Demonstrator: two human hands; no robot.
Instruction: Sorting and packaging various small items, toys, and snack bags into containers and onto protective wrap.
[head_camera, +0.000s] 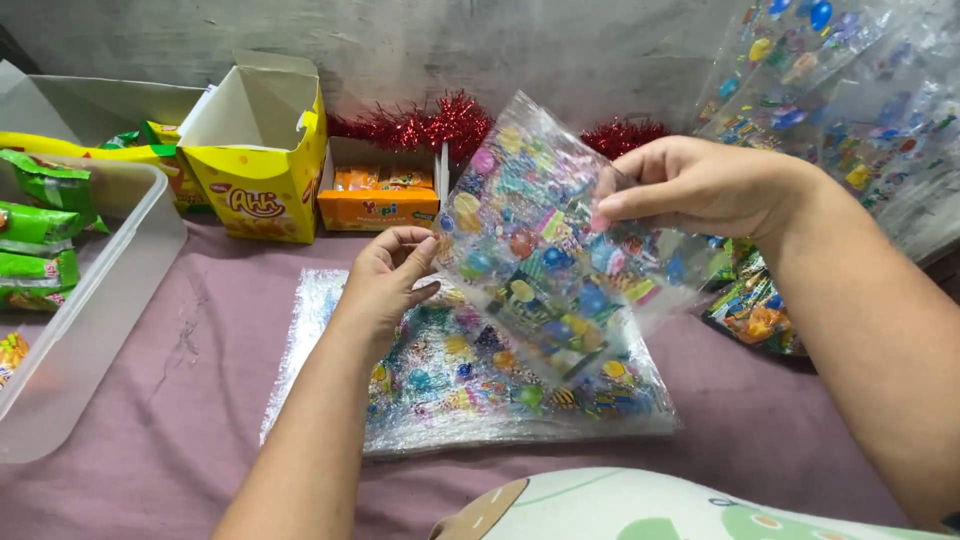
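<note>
Clear printed bag (545, 240) hangs above the stack (470, 385), pinched by my left hand (390, 275) at one edge and my right hand (690, 185) at the other. Slick film may slip free if either pinch loosens.

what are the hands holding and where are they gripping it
Both hold one clear printed plastic bag: the left hand at its left edge, the right hand pinching its upper right edge.
</note>
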